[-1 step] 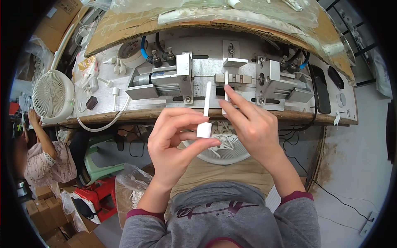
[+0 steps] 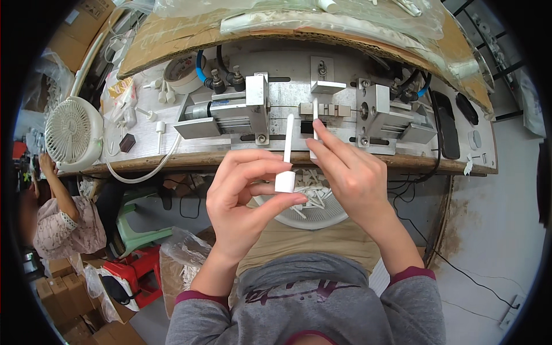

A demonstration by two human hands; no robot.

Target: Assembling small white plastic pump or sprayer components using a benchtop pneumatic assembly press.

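Note:
My left hand [image 2: 238,198] is closed on a white plastic stick [image 2: 288,141]. Its wider square-ended base sits between thumb and fingers, and the slim rounded tip points away from me. Beside it, my right hand [image 2: 356,181] grips a second slim white stick [image 2: 315,109], also upright; my fingers hide much of its lower part. Both sticks are held in front of a bench fixture with a small notched metal block [image 2: 339,109]. Below my hands, a round white basket [image 2: 310,223] of similar white pieces rests by my lap.
Metal cylinder units flank the block, at left [image 2: 221,109] and right [image 2: 402,115], with hoses attached. A white fan [image 2: 73,135], a tape roll [image 2: 181,72] and loose white parts lie left. A black phone [image 2: 445,123] lies right. Cardboard [image 2: 190,43] overhangs the back. Another person [image 2: 66,224] sits far left.

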